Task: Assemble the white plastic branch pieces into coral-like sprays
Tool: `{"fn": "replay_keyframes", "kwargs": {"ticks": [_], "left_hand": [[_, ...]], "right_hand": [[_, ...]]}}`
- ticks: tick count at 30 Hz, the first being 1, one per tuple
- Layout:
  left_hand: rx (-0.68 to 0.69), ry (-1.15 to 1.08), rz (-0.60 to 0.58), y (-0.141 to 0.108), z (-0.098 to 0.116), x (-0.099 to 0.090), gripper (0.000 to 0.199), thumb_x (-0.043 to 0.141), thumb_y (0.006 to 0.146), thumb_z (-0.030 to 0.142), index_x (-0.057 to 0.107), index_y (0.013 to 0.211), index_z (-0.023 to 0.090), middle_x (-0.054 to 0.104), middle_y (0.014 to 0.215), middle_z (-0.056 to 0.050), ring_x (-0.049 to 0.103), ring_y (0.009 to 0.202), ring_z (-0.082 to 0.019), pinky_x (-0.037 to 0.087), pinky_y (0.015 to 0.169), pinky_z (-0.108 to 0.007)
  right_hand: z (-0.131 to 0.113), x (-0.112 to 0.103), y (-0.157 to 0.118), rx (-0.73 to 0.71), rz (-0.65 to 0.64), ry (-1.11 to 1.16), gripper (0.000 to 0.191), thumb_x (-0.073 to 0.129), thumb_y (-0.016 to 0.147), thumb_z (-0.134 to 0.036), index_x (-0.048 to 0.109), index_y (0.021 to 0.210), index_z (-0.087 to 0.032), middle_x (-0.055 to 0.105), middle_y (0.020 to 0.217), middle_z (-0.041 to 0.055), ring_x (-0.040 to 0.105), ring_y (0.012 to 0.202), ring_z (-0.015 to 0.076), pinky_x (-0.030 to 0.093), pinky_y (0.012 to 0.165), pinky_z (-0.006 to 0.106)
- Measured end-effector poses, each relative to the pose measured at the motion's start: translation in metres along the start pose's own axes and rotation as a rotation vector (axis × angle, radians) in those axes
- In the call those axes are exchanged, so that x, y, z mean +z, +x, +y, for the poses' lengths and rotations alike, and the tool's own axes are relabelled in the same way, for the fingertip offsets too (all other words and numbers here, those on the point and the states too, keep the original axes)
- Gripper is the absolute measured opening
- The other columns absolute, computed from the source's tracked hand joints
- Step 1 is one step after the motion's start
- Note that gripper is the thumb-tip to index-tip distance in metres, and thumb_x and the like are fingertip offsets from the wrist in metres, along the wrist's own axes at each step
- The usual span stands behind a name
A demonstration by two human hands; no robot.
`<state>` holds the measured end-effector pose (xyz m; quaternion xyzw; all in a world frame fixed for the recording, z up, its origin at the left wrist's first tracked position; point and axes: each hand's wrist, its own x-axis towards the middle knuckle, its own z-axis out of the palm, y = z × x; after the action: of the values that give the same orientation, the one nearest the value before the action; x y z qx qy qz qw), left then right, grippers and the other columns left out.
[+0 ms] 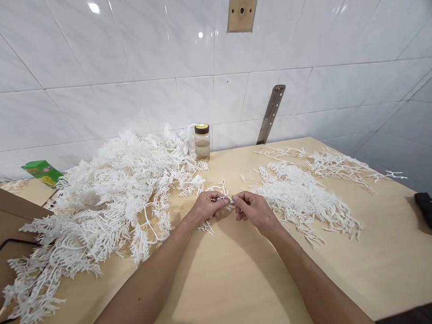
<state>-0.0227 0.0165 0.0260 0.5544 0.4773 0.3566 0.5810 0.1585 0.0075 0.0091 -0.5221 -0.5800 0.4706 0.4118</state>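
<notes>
Clear jar (202, 146): pale contents in lower part; dark lid (202, 129) fitted.
Left hand (208, 205): fingers pinch white sprig (223, 188).
Right hand (252, 208): fingertips pinch same sprig.

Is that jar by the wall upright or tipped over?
Upright: the jar stands on the table, its brown lid on top.

White branched sprig (224, 187) was pinched between fingertips of left hand (208, 205) and right hand (250, 208), thin forks poking out behind them. Feathery white branches (126, 182) sat heaped, tangled, on its left. Short white sprigs (300, 191) lay in a flatter pile to its right; bare forked stems (338, 164) sprawled behind those.
</notes>
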Motion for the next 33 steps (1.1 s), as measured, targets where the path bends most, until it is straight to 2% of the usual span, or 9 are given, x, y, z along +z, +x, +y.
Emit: {"fn": "replay_keyframes", "kwargs": {"ticks": [6,10,12,16,19,22,24,26,33], "left_hand": [[0.092,0.008,-0.024,0.001,-0.005,0.002,0.041,0.075,0.068,0.047,0.069,0.087,0.012,0.046,0.052,0.006,0.032,0.043,-0.005,0.024,0.044,-0.02],[0.184,0.024,0.002,-0.001,-0.002,0.005,0.037,0.075,0.067,0.047,0.069,0.08,0.013,0.056,0.064,0.002,0.041,0.053,-0.007,0.03,0.05,-0.02],[0.166,-0.003,0.003,-0.002,-0.001,0.005,0.04,0.076,0.067,0.049,0.068,0.082,0.013,0.055,0.064,0.002,0.04,0.052,-0.006,0.028,0.05,-0.021],[0.075,-0.08,-0.012,-0.002,-0.002,0.004,0.045,0.078,0.065,0.051,0.066,0.086,0.013,0.046,0.056,0.006,0.027,0.043,-0.003,0.019,0.044,-0.021],[0.057,-0.134,0.016,0.0,-0.004,0.004,0.044,0.08,0.063,0.049,0.064,0.082,0.013,0.043,0.055,0.008,0.024,0.041,-0.002,0.016,0.042,-0.021],[0.057,-0.131,0.049,0.002,-0.006,0.004,0.042,0.079,0.063,0.048,0.063,0.08,0.013,0.042,0.054,0.007,0.025,0.041,-0.003,0.015,0.041,-0.021],[0.062,-0.112,0.063,0.003,-0.006,0.004,0.043,0.078,0.065,0.05,0.063,0.079,0.013,0.041,0.052,0.007,0.026,0.042,-0.003,0.015,0.041,-0.021],[0.066,-0.098,0.071,0.003,-0.006,0.004,0.044,0.078,0.065,0.053,0.063,0.078,0.013,0.04,0.051,0.007,0.026,0.042,-0.004,0.016,0.041,-0.021],[0.063,-0.045,0.048,0.001,-0.005,0.004,0.044,0.073,0.069,0.057,0.061,0.072,0.015,0.038,0.045,0.008,0.027,0.039,-0.004,0.015,0.04,-0.021]], "right_hand": [[0.006,-0.004,0.005,0.061,-0.022,0.116,0.047,0.065,0.077,-0.062,0.057,0.067,-0.017,0.058,0.06,-0.0014,0.061,0.046,0.0111,0.039,0.044,0.02],[0.004,-0.006,0.004,0.078,-0.007,0.116,0.048,0.066,0.076,-0.063,0.057,0.066,-0.016,0.058,0.06,-0.0012,0.061,0.046,0.0107,0.037,0.043,0.02],[0.003,-0.006,0.004,0.085,-0.005,0.118,0.049,0.065,0.077,-0.064,0.057,0.066,-0.016,0.059,0.06,-0.0004,0.06,0.045,0.0107,0.038,0.043,0.02],[0.003,-0.007,0.004,0.063,0.034,0.095,0.045,0.063,0.078,-0.061,0.06,0.07,-0.016,0.061,0.063,0.0005,0.06,0.046,0.0114,0.043,0.044,0.022],[0.001,-0.007,0.002,-0.064,0.2,-0.015,0.032,0.064,0.081,-0.05,0.064,0.084,-0.018,0.064,0.074,0.0017,0.062,0.054,0.0131,0.051,0.049,0.025],[-0.004,-0.005,-0.002,-0.293,0.334,-0.181,0.022,0.061,0.084,-0.04,0.067,0.09,-0.02,0.066,0.088,0.0059,0.064,0.07,0.017,0.054,0.054,0.027],[-0.006,-0.004,-0.004,-0.456,0.327,-0.274,0.017,0.059,0.086,-0.035,0.068,0.089,-0.02,0.066,0.095,0.0075,0.063,0.075,0.0172,0.055,0.056,0.028],[-0.005,-0.002,-0.004,-0.561,0.29,-0.345,0.015,0.058,0.088,-0.031,0.069,0.089,-0.021,0.066,0.097,0.0075,0.063,0.073,0.0159,0.055,0.059,0.028],[0.003,0.001,0.0,-0.614,0.269,-0.521,0.019,0.052,0.092,-0.024,0.07,0.089,-0.02,0.067,0.094,0.008,0.064,0.076,0.0173,0.054,0.069,0.031]]}}
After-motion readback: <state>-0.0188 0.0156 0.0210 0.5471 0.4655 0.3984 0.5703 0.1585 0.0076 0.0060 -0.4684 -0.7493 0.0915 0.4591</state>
